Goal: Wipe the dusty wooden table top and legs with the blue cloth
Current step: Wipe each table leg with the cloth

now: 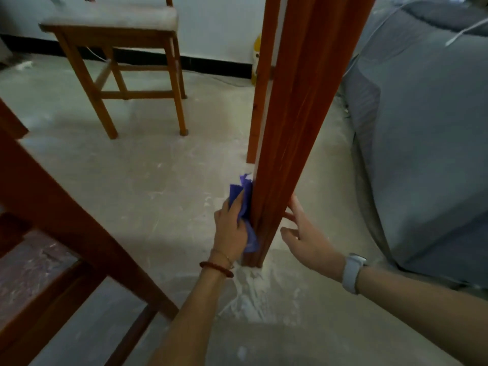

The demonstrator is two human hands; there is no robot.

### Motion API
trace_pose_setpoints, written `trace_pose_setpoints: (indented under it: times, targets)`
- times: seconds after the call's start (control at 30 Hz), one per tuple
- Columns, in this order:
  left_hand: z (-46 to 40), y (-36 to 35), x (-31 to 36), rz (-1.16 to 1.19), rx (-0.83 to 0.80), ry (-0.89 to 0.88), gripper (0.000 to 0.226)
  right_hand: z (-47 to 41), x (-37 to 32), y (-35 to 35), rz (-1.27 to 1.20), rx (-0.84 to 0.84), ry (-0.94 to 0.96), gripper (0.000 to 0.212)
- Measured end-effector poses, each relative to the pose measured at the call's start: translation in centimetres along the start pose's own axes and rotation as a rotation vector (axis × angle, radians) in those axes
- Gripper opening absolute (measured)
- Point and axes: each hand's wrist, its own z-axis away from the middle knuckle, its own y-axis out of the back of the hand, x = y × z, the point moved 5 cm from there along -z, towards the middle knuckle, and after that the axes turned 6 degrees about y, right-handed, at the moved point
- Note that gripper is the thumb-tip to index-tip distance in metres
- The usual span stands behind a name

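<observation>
- Two hands down low at the foot of one desk leg (285, 143), one on each side of it.
- Left hand (230, 229) holds the blue cloth (246, 204) bunched up and pressed flat against the left face of the leg, just above the floor; a bit of cloth sticks up past the fingertips.
- Right hand (306, 233) is loose and spread, fingers straight, fingertips touching the leg's right edge, holding nothing.
- One red bead bracelet (216, 269) on the left wrist, one pale watch (352, 273) on the right.
- White dust pile (253, 294) sits right at the base of the leg and smears out over the floor (126, 180) toward the camera.
- Second leg (260, 101) stands just behind the first, narrow gap between them.
- Room-wise: tight on the right, a grey covered sofa (422, 128) sits near the leg. Left side has open floor.
- One wooden chair (118, 48) with a dusty pale seat stands well back, and more brown wooden framing (52, 207) crosses the near-left corner.
</observation>
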Motion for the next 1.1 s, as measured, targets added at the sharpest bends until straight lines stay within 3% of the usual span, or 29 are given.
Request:
trace_pose_setpoints:
  times: [0.1, 0.23, 0.37, 0.43, 0.5, 0.57, 0.7, 0.87, 0.97, 1.1]
  targets:
    - [1.2, -3.2, -6.6, -0.155, -0.150, 0.167, 0.056, 0.0, 1.6, -0.1, 0.070, -0.019, 0.019, 0.076]
    - [5.9, -6.6, -14.6, -0.437, -0.491, 0.492, 0.060, 1.7, 3.8, -0.5, 0.186, -0.141, 0.010, 0.077]
    - [8.3, -5.9, -12.8, -0.344, -0.485, 0.592, 0.035, 2.9, 7.0, -0.4, 0.280, -0.256, -0.120, 0.067]
    - [8.8, -4.9, -10.2, -0.249, -0.473, 0.558, 0.040, 3.1, 9.2, -0.1, 0.303, -0.358, -0.261, 0.058]
    - [8.7, -4.0, -6.6, -0.151, -0.462, 0.491, 0.063, 3.3, 10.4, 0.2, 0.289, -0.422, -0.341, 0.052]
    - [8.3, -3.7, -2.6, -0.054, -0.446, 0.439, 0.077, 3.4, 10.3, 1.0, 0.139, -0.407, -0.399, 0.048]
    - [8.0, -4.6, 5.7, 0.137, -0.341, 0.484, 0.068, 5.2, 7.7, 4.2, -0.405, -0.311, -0.521, 0.040]
    - [9.1, -7.1, 18.0, 0.250, -0.225, 0.639, 0.049, 8.8, 2.0, 12.7, -0.933, -0.013, -0.590, 0.050]
    - [9.5, -8.1, 25.9, 0.208, -0.156, 0.696, 0.046, 10.9, -1.8, 18.4, -0.969, 0.052, -0.708, 0.051]
    - [9.0, -8.1, 36.2, 0.120, -0.154, 0.660, 0.049, 12.7, -7.9, 25.9, -0.884, 0.151, -0.756, 0.019]
